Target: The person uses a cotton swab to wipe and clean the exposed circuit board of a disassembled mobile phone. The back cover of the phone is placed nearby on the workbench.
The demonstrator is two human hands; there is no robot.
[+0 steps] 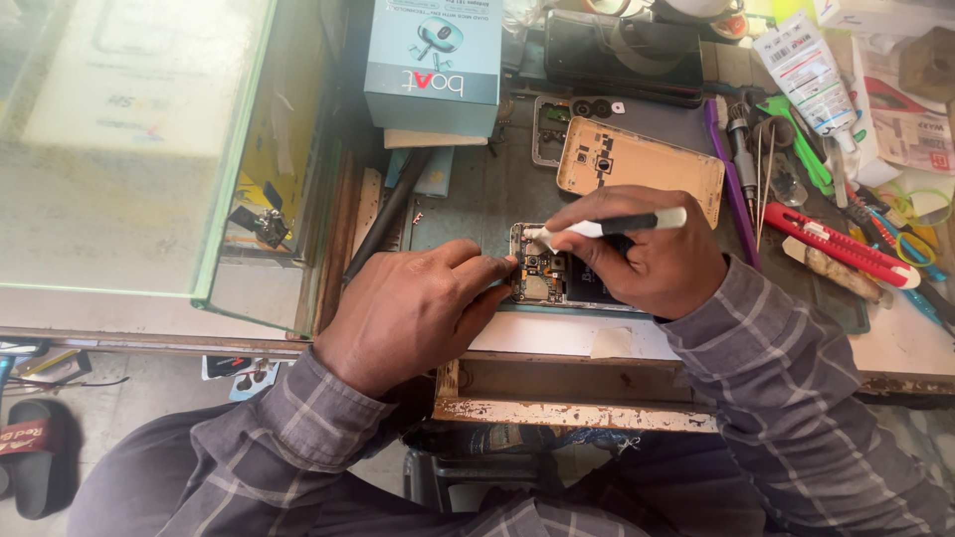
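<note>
Here the right hand is pinching a slim white and black pen-shaped tool between closed fingers, its tip resting on the upper corner of an opened smartphone with its back removed and circuit board exposed. The left hand is pressing its fingertips against the phone's edge, steadying it flat on the dark grey work mat rather than gripping it. The phone is probably light, stiff and fragile inside, so it is best held by its rim, away from the board. Just beyond the tool a gold phone back cover is lying, apart from both hands.
</note>
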